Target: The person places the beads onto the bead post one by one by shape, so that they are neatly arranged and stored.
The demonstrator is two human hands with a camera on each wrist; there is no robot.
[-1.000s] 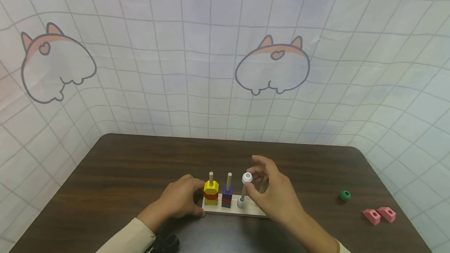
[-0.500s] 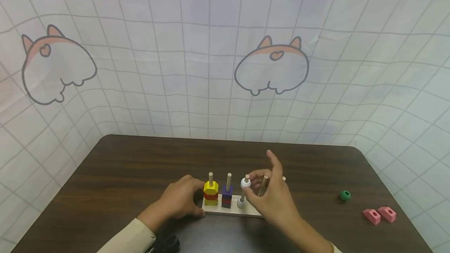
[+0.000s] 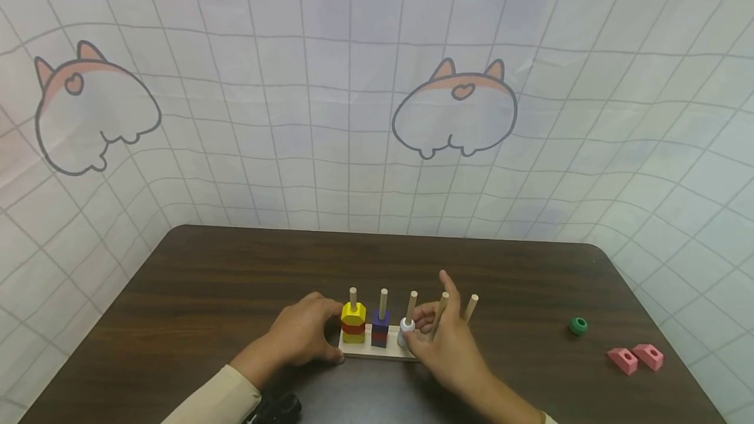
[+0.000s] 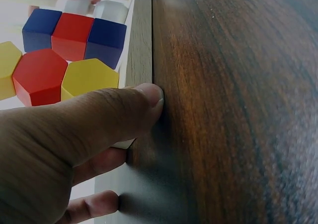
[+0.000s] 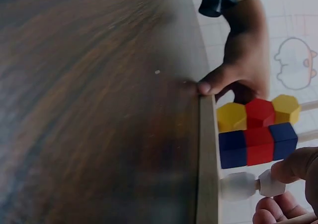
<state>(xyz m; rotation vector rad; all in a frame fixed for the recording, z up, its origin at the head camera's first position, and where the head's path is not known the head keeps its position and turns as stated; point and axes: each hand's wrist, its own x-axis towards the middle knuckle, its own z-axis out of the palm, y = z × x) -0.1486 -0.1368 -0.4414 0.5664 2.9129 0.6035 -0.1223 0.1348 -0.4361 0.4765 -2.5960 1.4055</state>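
Observation:
A wooden peg board (image 3: 377,351) with upright pegs stands on the table. My left hand (image 3: 302,331) grips its left end, thumb (image 4: 144,97) on the front edge. The first peg carries a yellow, red, yellow stack (image 3: 353,324); the second holds a blue, red, blue stack (image 5: 258,145). With my right hand (image 3: 453,349) I pinch a white bead (image 5: 271,183) threaded on the third peg. Just below it on that peg sits another white bead (image 5: 237,186), a small gap between them. The two right-hand pegs are bare, their lower parts hidden by my right hand.
On the right of the dark wood table (image 3: 247,260) lie a green ring bead (image 3: 578,326) and two pink wedge blocks (image 3: 622,360) with holes. A black object (image 3: 279,406) is near my left forearm. A white grid-patterned curtain (image 3: 353,116) surrounds the table.
My right hand has lowered the white bead from the top of the third peg down to near the lower white bead. My left hand has stayed in place on the board.

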